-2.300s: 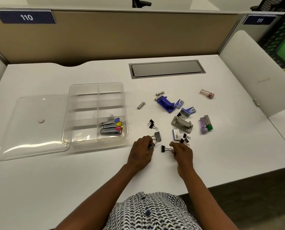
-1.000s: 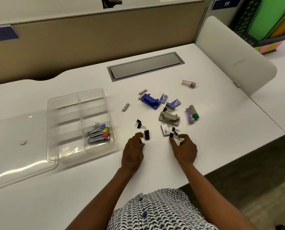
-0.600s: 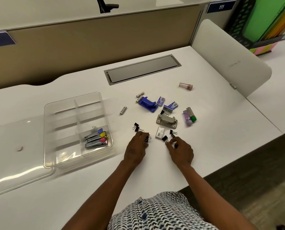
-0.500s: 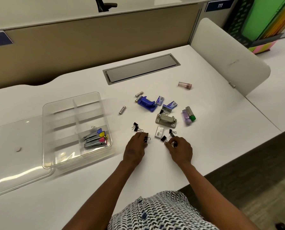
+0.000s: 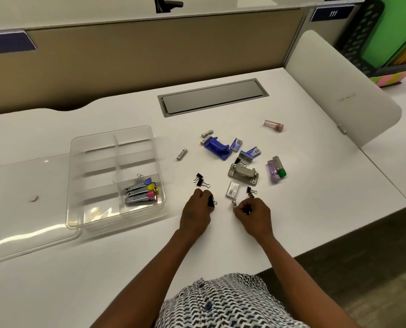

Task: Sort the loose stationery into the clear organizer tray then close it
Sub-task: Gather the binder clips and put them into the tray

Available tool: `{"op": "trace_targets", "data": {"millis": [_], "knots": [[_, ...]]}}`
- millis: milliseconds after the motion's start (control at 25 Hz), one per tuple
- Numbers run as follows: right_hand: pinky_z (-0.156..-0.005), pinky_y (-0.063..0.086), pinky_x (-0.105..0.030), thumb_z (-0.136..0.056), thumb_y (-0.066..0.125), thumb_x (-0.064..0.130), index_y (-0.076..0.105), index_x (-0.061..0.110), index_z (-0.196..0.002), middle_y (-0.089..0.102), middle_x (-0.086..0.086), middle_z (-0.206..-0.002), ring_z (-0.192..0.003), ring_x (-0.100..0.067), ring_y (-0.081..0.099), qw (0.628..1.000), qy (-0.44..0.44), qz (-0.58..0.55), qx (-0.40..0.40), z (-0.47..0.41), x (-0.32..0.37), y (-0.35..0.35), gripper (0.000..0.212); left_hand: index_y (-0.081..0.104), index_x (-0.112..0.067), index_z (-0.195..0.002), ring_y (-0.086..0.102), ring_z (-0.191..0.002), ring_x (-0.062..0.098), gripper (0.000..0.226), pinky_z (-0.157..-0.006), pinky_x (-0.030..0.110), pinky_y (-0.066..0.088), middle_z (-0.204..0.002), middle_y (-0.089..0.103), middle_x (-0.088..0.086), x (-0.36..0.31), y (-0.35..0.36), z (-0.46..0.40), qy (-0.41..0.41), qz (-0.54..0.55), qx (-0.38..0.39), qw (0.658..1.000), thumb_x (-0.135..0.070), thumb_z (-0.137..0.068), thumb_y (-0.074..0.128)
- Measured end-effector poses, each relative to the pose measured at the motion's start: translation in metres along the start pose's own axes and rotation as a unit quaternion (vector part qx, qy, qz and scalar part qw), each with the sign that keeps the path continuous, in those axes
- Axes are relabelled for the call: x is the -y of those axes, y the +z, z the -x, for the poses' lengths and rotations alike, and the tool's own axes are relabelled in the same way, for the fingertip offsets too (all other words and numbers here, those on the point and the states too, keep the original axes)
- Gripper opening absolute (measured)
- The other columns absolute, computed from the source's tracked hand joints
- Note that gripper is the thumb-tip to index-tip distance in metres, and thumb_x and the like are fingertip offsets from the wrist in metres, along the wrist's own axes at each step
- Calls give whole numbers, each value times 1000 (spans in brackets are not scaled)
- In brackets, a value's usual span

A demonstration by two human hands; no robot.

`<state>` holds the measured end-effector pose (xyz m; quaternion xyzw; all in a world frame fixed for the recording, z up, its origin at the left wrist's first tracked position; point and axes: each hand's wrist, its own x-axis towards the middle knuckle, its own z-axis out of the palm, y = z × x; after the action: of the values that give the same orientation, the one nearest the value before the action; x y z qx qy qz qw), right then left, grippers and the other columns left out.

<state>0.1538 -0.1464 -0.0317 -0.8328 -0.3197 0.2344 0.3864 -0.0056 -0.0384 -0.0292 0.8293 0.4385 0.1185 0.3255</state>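
Observation:
The clear organizer tray (image 5: 83, 162) lies open on the white desk, its lid (image 5: 24, 209) flat to the left. Nail clippers with coloured tabs (image 5: 141, 191) fill its near right compartment. My left hand (image 5: 197, 213) is closed on a black binder clip (image 5: 211, 201) right of the tray. My right hand (image 5: 254, 215) pinches small black binder clips (image 5: 245, 210) at its fingertips. Two more clips (image 5: 200, 181) lie just beyond my left hand, and another clip (image 5: 250, 191) beyond my right.
Beyond my hands lie a blue stapler-like piece (image 5: 217, 147), a grey one (image 5: 243, 174), small staple boxes (image 5: 232, 189), small tubes (image 5: 182, 154), purple and green-capped vials (image 5: 276, 171) and a pink vial (image 5: 274, 125). A grey cable hatch (image 5: 212, 97) sits farther back.
Both hands stayed near the binder clips while the view shifted. My right hand closed over the clips it was reaching for; my left kept its clip.

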Motion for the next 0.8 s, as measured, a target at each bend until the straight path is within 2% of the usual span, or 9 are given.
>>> {"op": "trace_targets", "data": {"millis": [80, 200, 320, 440, 520, 560, 600, 680, 800], "knots": [[-57, 46, -20, -79, 80, 13, 62, 27, -69, 69, 1, -76, -62, -13, 61, 992, 66, -108, 5, 2, 3, -1, 24, 59, -11, -99, 59, -89, 27, 18, -79, 37, 47, -98, 61, 5, 0, -2, 0, -6, 44, 3, 999, -7, -84, 65], [-41, 33, -24, -81, 73, -1, 58, 21, -70, 68, -11, -74, -47, -16, 43, 929, 163, -331, 1, -3, 5, -7, 29, 57, -13, -103, 63, -89, 19, 21, -79, 29, 48, -97, 70, 0, -2, -8, -4, -56, 139, -19, 988, -6, -85, 66], [-37, 27, -22, -79, 63, -5, 57, 19, -90, 73, -11, -78, -41, -12, 39, 901, 200, -383, -27, -11, 6, -16, 27, 50, -15, -114, 61, -87, 17, 23, -73, 26, 44, -102, 69, 2, -5, -12, -7, -139, 236, -50, 961, -13, -93, 60], [-37, 29, -22, -83, 55, 3, 67, 26, -96, 67, -8, -69, -43, -10, 43, 917, 219, -328, -59, -18, -2, -23, 29, 49, -24, -117, 61, -93, 19, 23, -73, 27, 46, -102, 65, -1, -11, -14, -14, -237, 334, -74, 909, -25, -96, 58], [-41, 36, -24, -87, 64, 22, 71, 24, -91, 64, -6, -70, -48, -12, 48, 932, 218, -280, -77, -18, -5, -21, 8, 50, -27, -113, 61, -91, 15, 27, -69, 24, 44, -95, 61, -8, -13, -18, -21, -273, 356, -99, 888, -33, -91, 65], [-46, 41, -26, -85, 71, 34, 71, 22, -90, 65, -2, -71, -52, -12, 52, 945, 203, -238, -91, -19, -7, -18, 13, 51, -28, -109, 60, -88, 13, 30, -68, 23, 42, -91, 60, -11, -13, -20, -25, -281, 354, -115, 884, -36, -87, 70], [-56, 46, -28, -81, 77, 43, 69, 22, -88, 67, 2, -73, -59, -13, 56, 961, 184, -180, -104, -18, -7, -14, 23, 52, -29, -104, 60, -86, 13, 32, -70, 24, 42, -88, 59, -13, -11, -21, -28, -282, 337, -130, 889, -37, -83, 73], [-72, 47, -29, -75, 83, 47, 66, 24, -87, 68, 7, -78, -72, -12, 61, 980, 134, -79, -121, -16, -4, -8, 31, 55, -28, -100, 63, -89, 18, 32, -74, 27, 44, -85, 62, -12, -7, -22, -33, -261, 258, -140, 920, -40, -79, 76], [-71, 45, -25, -79, 82, 32, 68, 22, -89, 71, 3, -79, -73, -14, 64, 987, 98, -22, -123, -16, 2, 1, 21, 60, -28, -104, 65, -91, 24, 33, -75, 32, 49, -95, 71, -2, -1, -20, -37, -215, 119, -119, 962, -46, -79, 74]]}}
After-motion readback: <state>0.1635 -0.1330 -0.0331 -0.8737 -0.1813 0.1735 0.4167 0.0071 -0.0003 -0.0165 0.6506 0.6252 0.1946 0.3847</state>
